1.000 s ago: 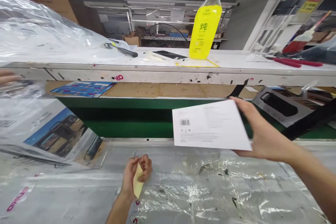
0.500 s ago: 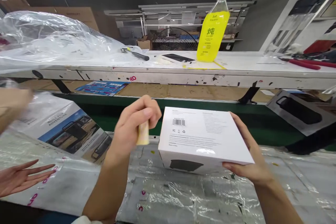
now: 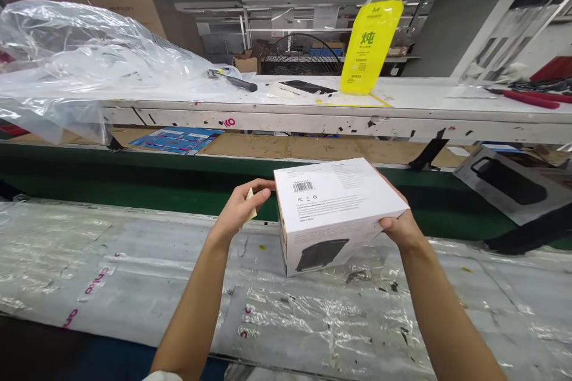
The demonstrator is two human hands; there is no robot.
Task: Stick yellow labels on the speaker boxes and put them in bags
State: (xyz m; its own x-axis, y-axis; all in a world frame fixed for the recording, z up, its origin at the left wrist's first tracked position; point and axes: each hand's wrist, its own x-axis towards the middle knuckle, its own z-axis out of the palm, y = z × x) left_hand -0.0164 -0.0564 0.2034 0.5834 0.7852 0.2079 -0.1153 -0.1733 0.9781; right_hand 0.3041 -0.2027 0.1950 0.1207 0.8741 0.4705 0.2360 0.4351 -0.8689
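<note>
One white box (image 3: 333,214) tilts between a person's left hand (image 3: 243,209) and right hand (image 3: 397,229), just above a plastic-covered bench (image 3: 111,250) at the center of the frame. Its low corner sits at or near the sheet; the view does not settle whether they touch. A barcode (image 3: 302,186) marks the top face, and a picture of a black product (image 3: 319,255) shows on the side facing the camera.

The left fingers are together and curled, pinching a small pale strip (image 3: 249,205), with their tips at the box's left edge. The right hand clamps the box's right corner: its palm and thumb sit under the lower edge, and its fingertips show along the far edge, with the rest of the fingers hidden behind the box.

Beyond a green belt (image 3: 134,175), a white shelf (image 3: 313,119) crosses the frame. On it stand a yellow bottle (image 3: 370,41), a dark slab (image 3: 308,87) and a black-handled tool (image 3: 236,81), with red-handled pliers (image 3: 531,99) at the right. Clear plastic sheeting (image 3: 75,53) heaps at the upper left. A blue printed sheet (image 3: 179,140) lies below the shelf, and a dark cut-out tray (image 3: 509,184) leans at the right of the frame. A wire fan (image 3: 299,53) sits in the background.
</note>
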